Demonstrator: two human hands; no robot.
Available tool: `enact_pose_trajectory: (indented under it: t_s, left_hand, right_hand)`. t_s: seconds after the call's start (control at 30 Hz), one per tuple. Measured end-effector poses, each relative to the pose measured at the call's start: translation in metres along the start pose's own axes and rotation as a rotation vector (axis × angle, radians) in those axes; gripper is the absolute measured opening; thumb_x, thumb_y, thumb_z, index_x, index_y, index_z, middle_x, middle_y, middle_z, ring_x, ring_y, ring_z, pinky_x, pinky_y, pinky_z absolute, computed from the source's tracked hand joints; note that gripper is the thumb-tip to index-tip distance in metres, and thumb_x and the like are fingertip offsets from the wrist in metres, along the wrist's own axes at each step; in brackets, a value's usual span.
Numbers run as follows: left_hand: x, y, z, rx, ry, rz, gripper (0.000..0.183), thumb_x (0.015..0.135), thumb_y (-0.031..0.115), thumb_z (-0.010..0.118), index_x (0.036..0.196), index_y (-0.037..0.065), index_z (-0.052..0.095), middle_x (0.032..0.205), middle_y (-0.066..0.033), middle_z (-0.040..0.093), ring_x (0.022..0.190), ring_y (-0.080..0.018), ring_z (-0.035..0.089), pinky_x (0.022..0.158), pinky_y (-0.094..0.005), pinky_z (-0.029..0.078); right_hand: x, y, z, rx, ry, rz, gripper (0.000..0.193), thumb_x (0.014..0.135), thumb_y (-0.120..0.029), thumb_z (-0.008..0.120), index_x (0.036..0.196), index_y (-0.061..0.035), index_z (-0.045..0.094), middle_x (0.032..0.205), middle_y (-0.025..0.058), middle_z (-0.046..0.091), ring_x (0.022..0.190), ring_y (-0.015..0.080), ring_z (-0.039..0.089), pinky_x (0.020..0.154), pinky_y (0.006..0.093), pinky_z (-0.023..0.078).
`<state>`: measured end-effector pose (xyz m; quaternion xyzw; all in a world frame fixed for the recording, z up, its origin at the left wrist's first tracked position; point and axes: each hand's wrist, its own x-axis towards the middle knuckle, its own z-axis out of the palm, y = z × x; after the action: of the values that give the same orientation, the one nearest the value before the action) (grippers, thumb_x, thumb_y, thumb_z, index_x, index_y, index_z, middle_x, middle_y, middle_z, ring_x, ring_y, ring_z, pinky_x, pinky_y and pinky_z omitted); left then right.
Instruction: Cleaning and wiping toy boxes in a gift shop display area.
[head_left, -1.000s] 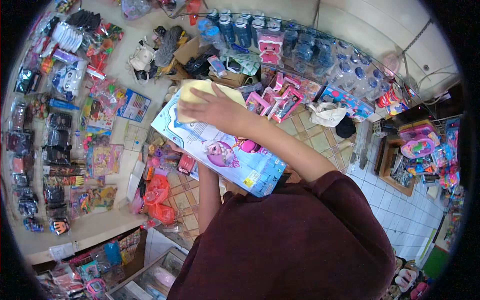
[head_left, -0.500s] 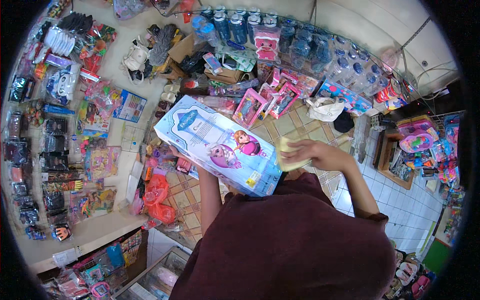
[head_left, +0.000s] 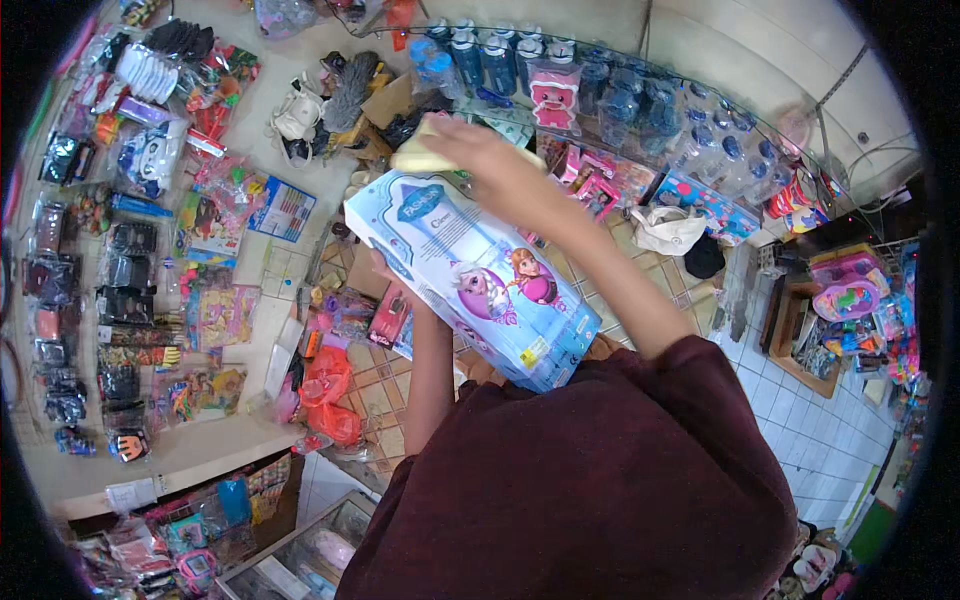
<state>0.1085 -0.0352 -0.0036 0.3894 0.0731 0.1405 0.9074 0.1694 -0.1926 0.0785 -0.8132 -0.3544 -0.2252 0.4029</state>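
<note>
Head view: a long blue and white box (head_left: 482,275) is held up over the tiled floor (head_left: 378,400), with its top end pointing away and its bottom end right by the dark red shirt (head_left: 580,480). The left hand (head_left: 384,267) is grasping the box by its left long edge, with most of the fingers hidden under it. The right hand (head_left: 468,152) is grasping a yellow cloth (head_left: 415,158), and it looks a bit blurry. Half a second ago that cloth was out past the box's bottom right corner. Now it has gone up to the top edge, and the box has turned a little steeper too. That seems to put the cloth's work at the top end, with the printed front left bare to see. I cannot tell if the cloth is touching the box. Farther out, pink toy boxes (head_left: 600,197) are past the right long edge, with a white bag (head_left: 668,230) to the right of them. A red plastic bag (head_left: 330,385) sits off to the left, and blue bottles (head_left: 500,65) stand past the top end.
</note>
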Motion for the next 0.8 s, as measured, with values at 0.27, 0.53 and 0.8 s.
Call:
enact_pose_trajectory:
  t_s: [0.27, 0.53, 0.8]
  left_hand:
    - [-0.001, 0.016, -0.026, -0.12, -0.065, 0.011, 0.083, 0.081, 0.064, 0.032, 0.141, 0.008, 0.023, 0.139, -0.0154, 0.034, 0.124, -0.0317, 0.038, 0.103, -0.0441, 0.032]
    - [0.024, 0.021, -0.043, -0.039, 0.029, -0.018, 0.078, 0.079, 0.058, 0.048, 0.134, 0.006, 0.032, 0.127, -0.0136, 0.045, 0.113, -0.0309, 0.046, 0.095, -0.0431, 0.038]
    - [0.033, 0.045, -0.049, -0.005, 0.148, 0.139, 0.085, 0.077, 0.069, 0.032, 0.139, 0.011, 0.024, 0.136, -0.015, 0.033, 0.121, -0.0343, 0.037, 0.099, -0.0486, 0.032]
  right_hand:
    - [-0.027, -0.054, 0.052, 0.093, -0.22, -0.081, 0.07, 0.072, 0.001, 0.053, 0.137, -0.0152, 0.035, 0.142, 0.0037, 0.035, 0.127, 0.0354, 0.036, 0.104, 0.0463, 0.029]
    - [-0.145, -0.057, -0.025, 0.205, -0.661, -0.074, 0.068, 0.064, 0.006, 0.051, 0.128, -0.0159, 0.05, 0.141, -0.0015, 0.038, 0.131, 0.0293, 0.032, 0.106, 0.0463, 0.028]
    - [-0.219, 0.007, -0.081, -0.028, -0.637, 0.479, 0.06, 0.059, 0.013, 0.043, 0.112, -0.0077, 0.061, 0.116, 0.0142, 0.059, 0.112, 0.033, 0.052, 0.1, 0.0392, 0.035]
